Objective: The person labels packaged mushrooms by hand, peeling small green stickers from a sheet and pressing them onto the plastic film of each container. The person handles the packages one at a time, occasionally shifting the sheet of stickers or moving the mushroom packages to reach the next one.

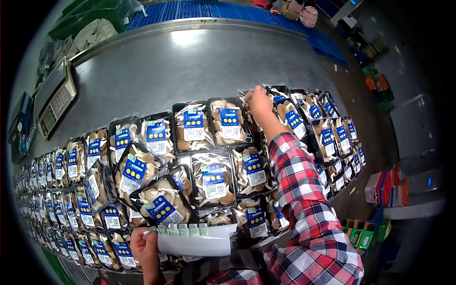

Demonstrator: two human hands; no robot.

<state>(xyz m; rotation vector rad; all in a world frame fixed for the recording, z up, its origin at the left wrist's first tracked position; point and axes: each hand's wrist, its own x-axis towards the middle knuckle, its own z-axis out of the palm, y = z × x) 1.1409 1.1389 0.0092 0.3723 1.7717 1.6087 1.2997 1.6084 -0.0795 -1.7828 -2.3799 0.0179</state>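
Note:
My left hand (pixel 145 244), low in the view, pinches the left end of a white sheet of stickers (pixel 194 241). A row of small green-and-white stickers runs along the sheet's upper edge. Farther out, my right hand (pixel 260 102) has its fingers bunched together at the top of a packed mushroom tray (pixel 248 102); whether something small is between the fingertips is hidden. The neighbouring mushroom tray (pixel 228 122) is film-wrapped with a blue-and-white label. Near my left hand, a tilted mushroom tray (pixel 164 203) lies on top of others.
Many more wrapped mushroom trays cover the near part of the metal table (pixel 204 61), some stacked. A digital scale (pixel 57 104) stands at the left edge. Blue pallets (pixel 190 9) lie beyond the table. Stacked red folders or cartons (pixel 387 187) are at the right.

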